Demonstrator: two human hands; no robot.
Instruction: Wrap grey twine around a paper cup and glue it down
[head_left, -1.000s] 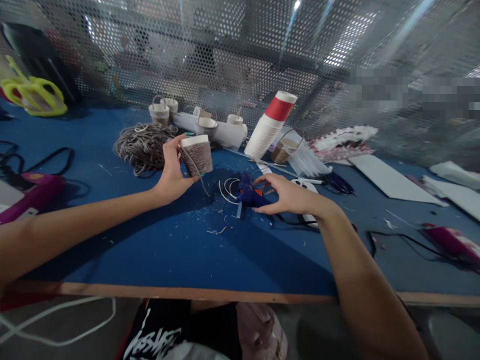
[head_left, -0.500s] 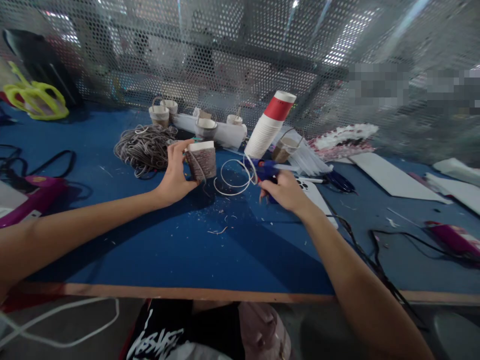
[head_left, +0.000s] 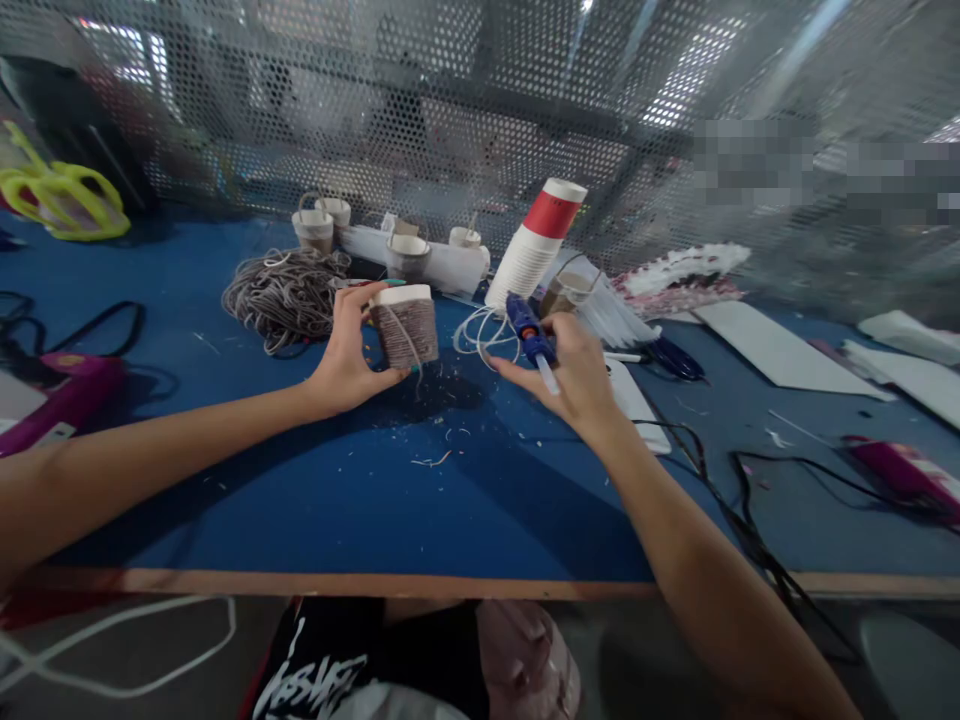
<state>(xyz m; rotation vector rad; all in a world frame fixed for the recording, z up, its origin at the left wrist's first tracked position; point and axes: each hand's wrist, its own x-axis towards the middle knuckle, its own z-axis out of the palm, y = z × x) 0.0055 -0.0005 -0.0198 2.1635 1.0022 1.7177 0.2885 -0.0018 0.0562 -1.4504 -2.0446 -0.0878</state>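
My left hand (head_left: pixel 346 345) is closed around a paper cup (head_left: pixel 406 325), thumb toward me and fingers around the far side, holding it upright just above the blue table (head_left: pixel 315 500). The cup looks wrapped in grey cord nearly from base to rim, with only a white band bare at the top and a loose end of cord (head_left: pixel 411 350) hanging down its front, so I judge the winding mostly done and the tail not yet fastened. My right hand (head_left: pixel 574 375) is clamped on a blue glue gun (head_left: pixel 529 330), its pale glue stick poking out toward me below my fingers; the nozzle end is turned away and I cannot make out whether it points at the cup. A loop of white cord (head_left: pixel 480 335) lies just beside the gun, between my two hands. Further back sit a heap of grey cord (head_left: pixel 281 290), several small finished-looking cups with handles (head_left: pixel 315 225), and a leaning stack of cups (head_left: pixel 536 250) with a red band. Scraps of cord and glue dot the table near the cup. A black cable (head_left: pixel 720 490) trails off to my right, partly behind my forearm. The background behind the mesh is blurred, and the pink tool (head_left: pixel 64 395) at the left edge is cut off.
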